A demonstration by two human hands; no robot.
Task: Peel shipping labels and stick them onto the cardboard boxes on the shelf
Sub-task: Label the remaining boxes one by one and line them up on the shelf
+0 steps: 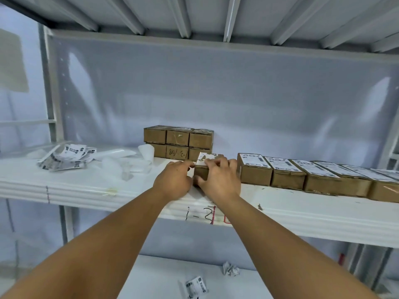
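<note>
Right hand (220, 180) lay over the right side and top of a small cardboard box (201, 172) at the front middle of the white shelf (86, 190), thumb against the box's front face, fingers curled over its upper edge and pressing on a white label (205, 159) that lay partly on the box top. Left hand (173, 180) was at the box's left side, fingers drawn together with the tips at the label's left edge; whether they pinched the label or only touched it could not be told. Label looked creased, with brown showing through in patches. Just right of the held box stood a row of labelled boxes (287, 171), side by side, running to the frame's right edge, each with a printed label on top. Behind the hands was a stack of six boxes (178, 142), two high and three across, one bearing handwriting. At the shelf's left lay a loose heap of printed label sheets (67, 156) and white backing scraps (121, 162). On the lower shelf lay a crumpled paper (230, 269) and a stray label (196, 287).
</note>
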